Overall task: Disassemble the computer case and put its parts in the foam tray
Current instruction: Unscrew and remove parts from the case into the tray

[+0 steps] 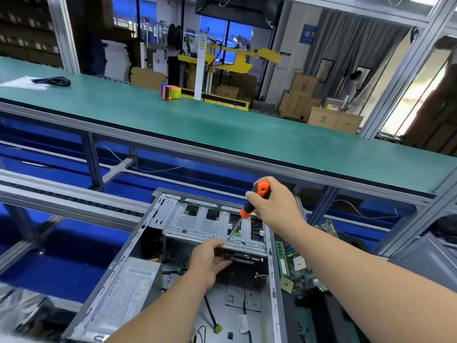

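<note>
An open grey steel computer case lies on its side in front of the person. The left hand grips a dark drive beneath the silver perforated drive cage. Just beyond, the right hand clasps an orange-and-black screwdriver, its shaft slanting down-left to the cage's near edge, right beside the left fingertips. No foam tray is visible.

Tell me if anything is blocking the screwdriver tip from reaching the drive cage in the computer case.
Nothing visible blocks it. The right hand holds the screwdriver, and its shaft slants down unobstructed to the drive cage. The left hand grips the cage's front edge just beside the tip, not across its path.
</note>
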